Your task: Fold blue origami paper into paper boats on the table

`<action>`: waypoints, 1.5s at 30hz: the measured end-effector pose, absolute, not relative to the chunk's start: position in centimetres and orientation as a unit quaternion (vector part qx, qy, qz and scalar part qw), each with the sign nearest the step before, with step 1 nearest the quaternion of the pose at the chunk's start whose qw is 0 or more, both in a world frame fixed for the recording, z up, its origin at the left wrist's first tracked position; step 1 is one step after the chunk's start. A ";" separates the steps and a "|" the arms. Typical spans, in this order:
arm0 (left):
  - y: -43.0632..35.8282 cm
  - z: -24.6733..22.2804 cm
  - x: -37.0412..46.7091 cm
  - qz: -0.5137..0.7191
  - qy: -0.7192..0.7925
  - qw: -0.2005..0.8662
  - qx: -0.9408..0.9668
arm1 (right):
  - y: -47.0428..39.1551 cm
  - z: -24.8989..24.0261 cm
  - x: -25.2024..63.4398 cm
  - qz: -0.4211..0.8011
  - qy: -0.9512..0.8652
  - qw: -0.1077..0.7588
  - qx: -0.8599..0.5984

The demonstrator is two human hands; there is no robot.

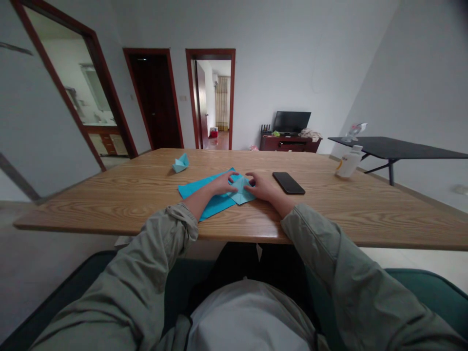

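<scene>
A light blue folded paper (241, 191) lies between my two hands, partly over a brighter blue sheet (215, 207) on the wooden table (146, 204). My left hand (224, 184) has its thumb and fingers at the folded paper's left edge. At the right edge, my right hand (258, 186) curls its thumb and fingers round the same paper. Farther back on the left stands a small folded blue paper boat (180, 163).
Just right of my right hand lies a black phone (288, 183). A white bottle (349, 162) stands toward the table's right side. Beyond it is a black table (398, 147); a television (292, 122) stands by the far wall.
</scene>
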State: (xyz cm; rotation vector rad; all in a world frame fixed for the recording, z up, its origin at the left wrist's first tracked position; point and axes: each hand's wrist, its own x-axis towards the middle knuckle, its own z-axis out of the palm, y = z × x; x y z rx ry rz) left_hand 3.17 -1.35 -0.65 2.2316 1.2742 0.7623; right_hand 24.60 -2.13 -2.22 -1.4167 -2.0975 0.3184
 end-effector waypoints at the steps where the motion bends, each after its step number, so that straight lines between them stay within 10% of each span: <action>1: -1.3 -0.6 3.1 0.287 0.461 0.233 0.806 | -2.1 -2.2 24.5 0.131 -0.789 0.306 -0.516; 15: 0.3 0.3 2.0 0.514 0.382 0.244 0.728 | -4.0 0.4 21.3 0.034 -0.714 0.506 -0.483; 31: -1.4 0.6 2.9 0.484 0.318 0.392 0.715 | -4.4 0.2 20.5 0.474 -0.622 0.513 -0.353; 45: -2.4 1.6 2.0 0.389 0.321 -0.111 0.856 | -3.3 0.3 21.2 0.578 -0.478 0.531 -0.395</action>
